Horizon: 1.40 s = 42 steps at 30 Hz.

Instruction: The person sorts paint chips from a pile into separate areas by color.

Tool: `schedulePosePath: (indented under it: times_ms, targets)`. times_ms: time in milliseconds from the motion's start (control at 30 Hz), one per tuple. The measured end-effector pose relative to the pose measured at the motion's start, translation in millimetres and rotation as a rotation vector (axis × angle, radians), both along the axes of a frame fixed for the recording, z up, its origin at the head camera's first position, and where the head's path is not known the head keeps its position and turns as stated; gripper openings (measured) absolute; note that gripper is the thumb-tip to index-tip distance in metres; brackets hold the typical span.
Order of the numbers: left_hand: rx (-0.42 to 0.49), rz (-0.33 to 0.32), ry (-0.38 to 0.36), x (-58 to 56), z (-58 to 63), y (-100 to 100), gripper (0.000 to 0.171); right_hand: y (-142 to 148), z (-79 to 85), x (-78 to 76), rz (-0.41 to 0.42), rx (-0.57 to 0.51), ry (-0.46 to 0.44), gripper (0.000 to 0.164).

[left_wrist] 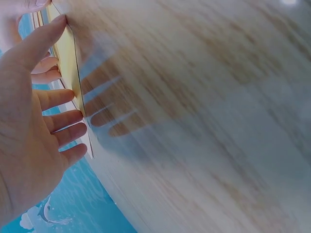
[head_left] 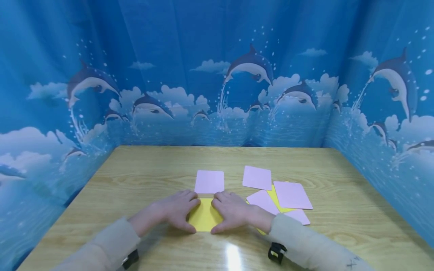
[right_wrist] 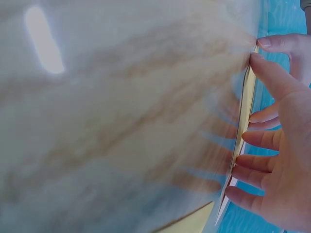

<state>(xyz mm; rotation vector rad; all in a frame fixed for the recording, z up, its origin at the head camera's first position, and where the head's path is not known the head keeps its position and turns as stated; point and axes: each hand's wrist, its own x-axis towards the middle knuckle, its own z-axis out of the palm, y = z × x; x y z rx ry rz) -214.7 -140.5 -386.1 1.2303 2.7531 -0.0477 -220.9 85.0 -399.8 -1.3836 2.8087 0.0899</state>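
Note:
A yellow square card lies on the table between my two hands. My left hand rests along its left side, with the thumb at the near left corner and the other fingers spread toward the far end. On the opposite side my right hand mirrors it, thumb at the near right corner. Both wrist views show the left fingers and right fingers gently bent, tips right at the card's edge. Just beyond the hands sits a pink square card.
To the right of the hands, several pink cards and yellow cards overlap in a loose group. Another pink card lies behind them. The wooden table meets a blue dolphin-print curtain at its back and sides.

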Motion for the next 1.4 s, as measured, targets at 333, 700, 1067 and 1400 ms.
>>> schedulePosePath:
  times_ms: [333,700,1067,1400]
  targets:
    - [-0.008,-0.014,0.022,2.0,-2.6,0,0.077,0,2.3,3.6,0.003,0.006,-0.001,0.068]
    - [0.007,0.016,-0.030,4.7,2.6,0,0.081,2,9.3,7.6,-0.015,0.016,-0.043,0.069]
    - [0.068,0.095,0.041,-11.7,6.2,14,0.078,33,20.4,-3.3,-0.024,-0.092,-0.027,0.062]
    - [0.028,0.041,0.245,-25.7,5.8,49,0.067,86,25.8,-6.8,-0.116,-0.149,0.006,0.065]
